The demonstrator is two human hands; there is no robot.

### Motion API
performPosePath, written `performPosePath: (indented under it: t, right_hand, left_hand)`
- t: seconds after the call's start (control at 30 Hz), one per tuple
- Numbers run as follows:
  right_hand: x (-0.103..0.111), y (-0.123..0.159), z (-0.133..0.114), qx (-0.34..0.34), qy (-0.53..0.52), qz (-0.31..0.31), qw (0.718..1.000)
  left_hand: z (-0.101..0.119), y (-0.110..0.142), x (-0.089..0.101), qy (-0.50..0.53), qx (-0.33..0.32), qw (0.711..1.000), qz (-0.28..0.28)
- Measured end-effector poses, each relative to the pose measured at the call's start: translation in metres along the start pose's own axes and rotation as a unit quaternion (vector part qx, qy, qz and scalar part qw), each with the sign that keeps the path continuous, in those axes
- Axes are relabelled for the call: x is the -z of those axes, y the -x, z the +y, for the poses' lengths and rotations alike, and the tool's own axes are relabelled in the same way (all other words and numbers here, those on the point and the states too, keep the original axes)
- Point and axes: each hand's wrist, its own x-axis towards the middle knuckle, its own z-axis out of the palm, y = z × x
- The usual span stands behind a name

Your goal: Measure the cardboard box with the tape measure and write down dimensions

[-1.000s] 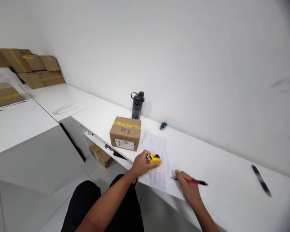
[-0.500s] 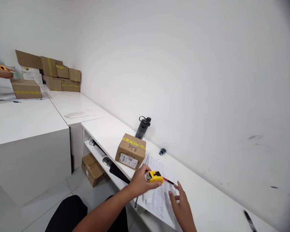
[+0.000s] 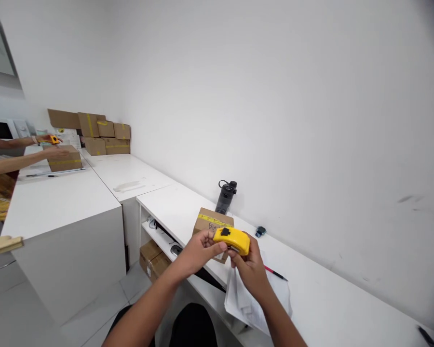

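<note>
A yellow tape measure (image 3: 235, 239) with a black button is held up between both hands, in front of a taped cardboard box (image 3: 211, 220). My left hand (image 3: 198, 250) grips its left end, fingers closed. On its right end, my right hand (image 3: 251, 265) is closed as well, thumb beneath. Whether any blade is pulled out I cannot tell. Below my hands lie sheets of paper (image 3: 255, 306) on the white shelf top (image 3: 321, 299). A red and black pen (image 3: 276, 273) rests across their far edge.
A dark bottle (image 3: 225, 197) stands behind the box by the wall, with a small dark blue object (image 3: 260, 231) to its right. At the far left, a co-worker's hands (image 3: 54, 148) hold another tape measure over a box. Stacked cartons (image 3: 104, 137) fill the far corner.
My right hand has come up from above the papers and closed on the tape measure, which my left hand was holding alone. The view has swung left, showing more of the co-worker.
</note>
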Motion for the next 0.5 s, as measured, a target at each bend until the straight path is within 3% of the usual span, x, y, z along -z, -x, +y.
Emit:
performPosePath:
  t: [0.13, 0.27, 0.37, 0.5]
  right_hand:
    - [0.011, -0.018, -0.003, 0.017, 0.085, -0.108, 0.990]
    - [0.030, -0.041, -0.007, -0.019, 0.118, -0.180, 0.976]
    - [0.052, -0.059, -0.002, -0.050, 0.123, -0.174, 0.976]
    - [0.092, -0.076, 0.026, -0.070, 0.113, -0.084, 0.988]
  left_hand:
    - [0.007, -0.008, 0.030, 0.019, 0.080, 0.992, -0.095]
    - [-0.005, -0.030, 0.029, 0.059, 0.132, 0.982, -0.120]
    - [-0.019, -0.053, 0.034, 0.042, 0.140, 0.986, -0.084]
    - [-0.023, -0.086, 0.079, -0.131, 0.101, 0.985, 0.049]
